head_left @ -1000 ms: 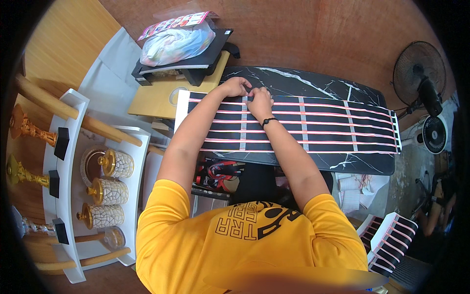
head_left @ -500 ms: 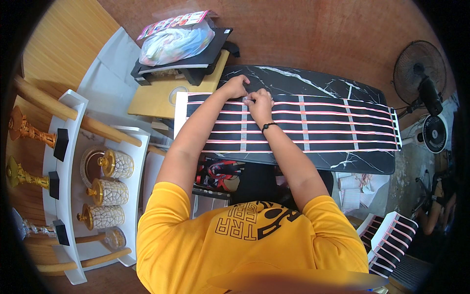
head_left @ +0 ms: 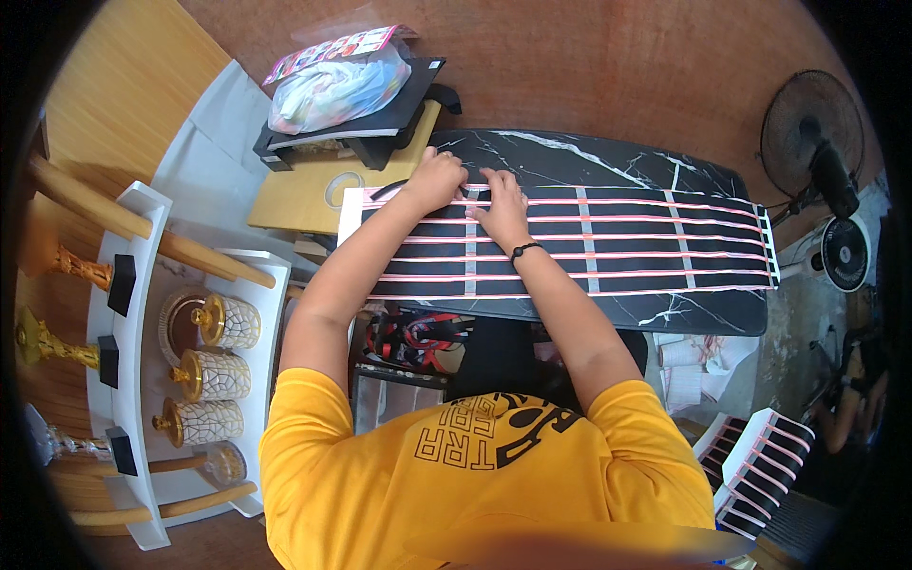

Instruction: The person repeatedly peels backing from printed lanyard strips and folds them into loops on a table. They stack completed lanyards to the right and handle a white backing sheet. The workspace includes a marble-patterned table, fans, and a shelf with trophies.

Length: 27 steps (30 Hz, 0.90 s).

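A long black board (head_left: 627, 232) lies across the marble-patterned table, with several pink-and-white edged ribbons (head_left: 551, 239) stretched along it. Greyish tape strips (head_left: 589, 228) cross them, and a white band caps the board's left end. My left hand (head_left: 439, 180) is closed at the far edge, over the farthest ribbon. A loose dark ribbon end (head_left: 388, 189) curves up to its left, and the fingers seem to pinch this ribbon. Beside it my right hand (head_left: 503, 204) rests on the board by the leftmost tape strip, thumb and fingers apart.
A roll of tape (head_left: 344, 188) lies on the wooden side table, below a black stand with a plastic bag (head_left: 342, 93). Fans (head_left: 812, 133) stand at the right. Gold-lidded jars (head_left: 223, 321) fill a white shelf at left. Another ribboned board (head_left: 765, 465) sits lower right.
My left hand has shifted left and closed, and the farthest ribbon's left end now curves up. My right hand has gone from a pinch to spread fingers on the board.
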Tool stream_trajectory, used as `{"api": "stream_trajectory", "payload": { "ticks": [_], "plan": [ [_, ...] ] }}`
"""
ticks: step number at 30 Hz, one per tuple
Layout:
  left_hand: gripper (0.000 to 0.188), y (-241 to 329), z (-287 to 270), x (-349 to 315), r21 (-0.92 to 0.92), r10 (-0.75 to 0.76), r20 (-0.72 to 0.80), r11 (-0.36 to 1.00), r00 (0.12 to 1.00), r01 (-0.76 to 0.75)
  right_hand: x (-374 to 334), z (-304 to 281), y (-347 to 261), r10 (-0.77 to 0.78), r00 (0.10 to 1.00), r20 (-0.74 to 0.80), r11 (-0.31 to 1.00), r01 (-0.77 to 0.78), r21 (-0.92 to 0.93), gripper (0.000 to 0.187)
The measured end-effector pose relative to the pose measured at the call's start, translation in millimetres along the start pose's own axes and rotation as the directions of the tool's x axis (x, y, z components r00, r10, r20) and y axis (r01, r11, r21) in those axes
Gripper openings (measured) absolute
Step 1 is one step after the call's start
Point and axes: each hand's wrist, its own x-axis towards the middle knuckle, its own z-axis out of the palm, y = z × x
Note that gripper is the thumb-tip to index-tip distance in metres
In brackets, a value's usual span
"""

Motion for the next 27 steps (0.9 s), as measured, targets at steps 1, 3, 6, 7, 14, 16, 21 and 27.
{"api": "stream_trajectory", "payload": {
  "ticks": [1, 3, 6, 7, 14, 16, 21, 27],
  "plan": [
    [0.015, 1, 1, 3, 0.014, 0.009, -0.005, 1.0, 1.0, -0.009, -1, -2, -4, -0.023, 1.0, 0.013, 0.997, 0.024, -0.072, 0.085],
    [0.007, 1, 3, 10, 0.042, -0.002, 0.029, 0.999, 1.0, 0.0, -1, -5, -10, 0.008, 0.998, 0.067, 0.995, -0.001, -0.1, 0.097],
    [0.004, 3, 7, 19, 0.075, -0.039, -0.007, 0.996, 0.999, 0.039, 2, -7, -12, 0.01, 0.994, 0.107, 0.989, 0.006, -0.151, 0.107],
    [0.005, 4, 8, 22, 0.099, -0.056, -0.023, 0.993, 0.998, 0.058, 2, -7, -12, 0.016, 0.992, 0.124, 0.986, 0.005, -0.166, 0.109],
    [0.01, 7, 21, 29, 0.143, -0.145, -0.099, 0.977, 0.984, 0.159, 3, -5, -9, -0.007, 0.988, 0.151, 0.988, 0.03, -0.15, 0.111],
    [0.01, 7, 24, 30, 0.135, -0.171, -0.103, 0.973, 0.98, 0.185, 3, -5, -9, -0.005, 0.988, 0.154, 0.989, 0.028, -0.148, 0.111],
    [0.01, 11, 27, 30, 0.089, -0.247, -0.163, 0.961, 0.955, 0.264, 3, -6, -10, 0.001, 0.988, 0.154, 0.988, 0.023, -0.155, 0.11],
    [0.012, -3, 4, 47, -0.018, -0.395, -0.276, 0.913, 0.876, 0.407, 1, -10, -13, 0.007, 0.991, 0.136, 0.994, 0.008, -0.108, 0.111]
  ]
}}
